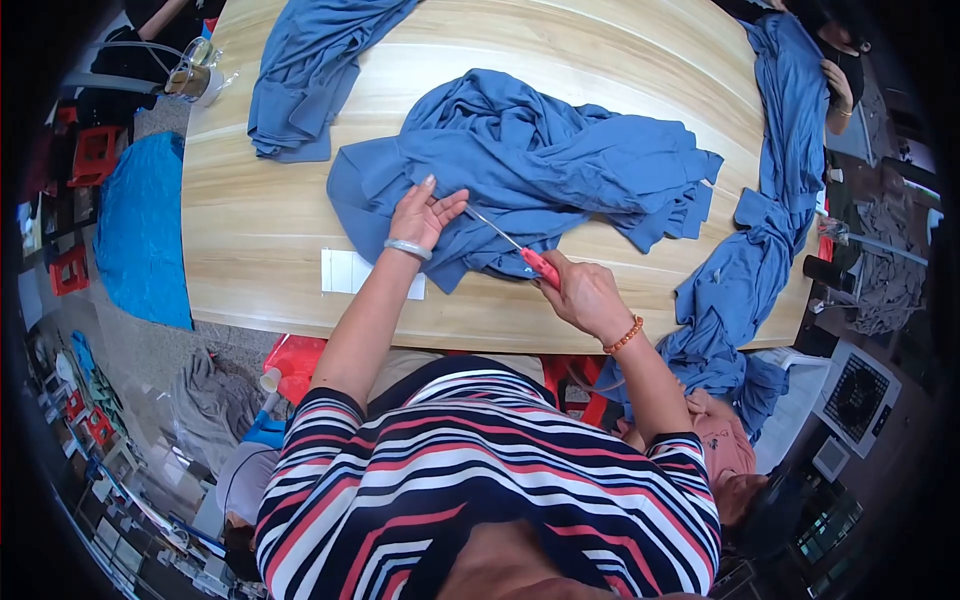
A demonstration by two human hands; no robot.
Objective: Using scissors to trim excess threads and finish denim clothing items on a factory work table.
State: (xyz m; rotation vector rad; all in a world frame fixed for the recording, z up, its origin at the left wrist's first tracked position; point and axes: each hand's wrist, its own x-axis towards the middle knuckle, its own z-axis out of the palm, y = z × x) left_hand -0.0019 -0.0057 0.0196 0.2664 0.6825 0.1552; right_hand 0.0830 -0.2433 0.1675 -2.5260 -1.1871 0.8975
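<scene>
A blue garment (pixel 520 150) lies crumpled across the middle of the wooden table, its ribbed-looking edge toward the right. My left hand (pixel 425 212) rests over its near left part, palm turned up and fingers apart and slightly curled. In my right hand (pixel 585 292) is a red-handled tool with a long thin metal shaft (pixel 492 226); its exact kind is not clear. The shaft slants over the cloth, and its far end lies close to my left fingertips. My right fingers are wrapped round the handle, just above the table's near edge.
A white paper (pixel 345 272) lies partly under the garment. Another blue garment (pixel 305 90) is at the far left, and more blue cloth (pixel 735 260) runs along the right edge, where a person's hand (pixel 838 85) touches it. A clear container (pixel 195 82) stands at the left edge.
</scene>
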